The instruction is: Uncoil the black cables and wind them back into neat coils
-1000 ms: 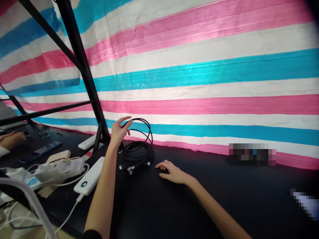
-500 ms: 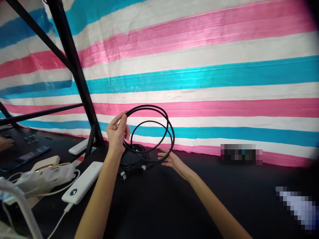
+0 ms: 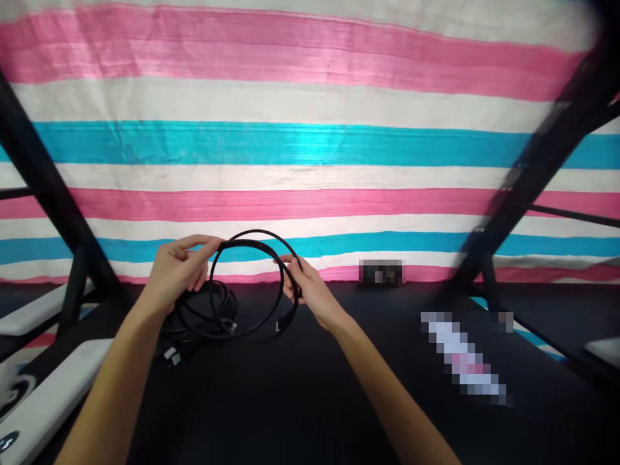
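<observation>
Left hand (image 3: 177,268) and right hand (image 3: 312,290) on looped black cable (image 3: 249,243)

Head view: left hand pinches loops at upper left; right hand closed on their right side. Cable held up above worktop (image 3: 271,407). Further black coils (image 3: 228,297) below left hand, partly hidden by it; pale connectors (image 3: 170,353) near them. White power bank (image 3: 58,394) lies at left.

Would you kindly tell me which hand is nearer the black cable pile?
Left. The left hand is close by, above and left of the cable pile; the right hand is farther off, to its right, at the raised loop.
</observation>
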`<state>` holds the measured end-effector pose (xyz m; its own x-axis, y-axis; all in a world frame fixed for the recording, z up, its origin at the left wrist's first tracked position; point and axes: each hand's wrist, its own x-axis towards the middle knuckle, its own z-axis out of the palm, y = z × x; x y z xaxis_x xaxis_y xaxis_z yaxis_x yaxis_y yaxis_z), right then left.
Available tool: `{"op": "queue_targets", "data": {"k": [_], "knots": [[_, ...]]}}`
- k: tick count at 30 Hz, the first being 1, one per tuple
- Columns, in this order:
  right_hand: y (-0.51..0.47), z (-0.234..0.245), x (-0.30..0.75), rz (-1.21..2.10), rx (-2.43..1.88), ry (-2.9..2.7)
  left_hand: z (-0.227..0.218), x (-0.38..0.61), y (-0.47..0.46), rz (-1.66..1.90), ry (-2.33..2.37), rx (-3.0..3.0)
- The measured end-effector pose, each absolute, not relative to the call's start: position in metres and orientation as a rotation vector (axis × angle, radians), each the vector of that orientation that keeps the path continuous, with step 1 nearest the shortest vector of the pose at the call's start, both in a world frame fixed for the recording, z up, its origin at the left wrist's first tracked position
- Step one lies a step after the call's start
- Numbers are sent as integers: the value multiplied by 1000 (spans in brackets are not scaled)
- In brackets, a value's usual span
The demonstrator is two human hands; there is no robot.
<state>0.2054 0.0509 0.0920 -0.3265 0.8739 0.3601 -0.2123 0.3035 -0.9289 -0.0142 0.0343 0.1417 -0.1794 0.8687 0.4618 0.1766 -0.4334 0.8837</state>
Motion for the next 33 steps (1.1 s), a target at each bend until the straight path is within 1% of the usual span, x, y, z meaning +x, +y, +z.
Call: {"op": "queue_targets", "data": {"k": [4, 7, 17, 20, 24, 27, 33], "knots": [[39, 104, 208, 1194, -653, -1528, 141, -9, 31, 1644, 1211, 1590], [27, 113, 207, 1210, -654, -1577, 141, -1, 27, 1578, 1224, 1635], [9, 122, 204, 1537, -561, -1442, 137, 34, 16, 1443, 1101, 1746], [10, 125, 207, 1565, -552, -1447, 137, 30, 19, 1526, 1115, 1709], [4, 133, 210, 1515, -506, -1570, 138, 22, 26, 1708, 1136, 1582], [-2, 137, 211, 1466, -496, -1586, 137, 22, 30, 1700, 1188, 1540], [-10, 138, 208, 1493, -514, -1537, 134, 37, 16, 1686, 1484, 1750]]}}
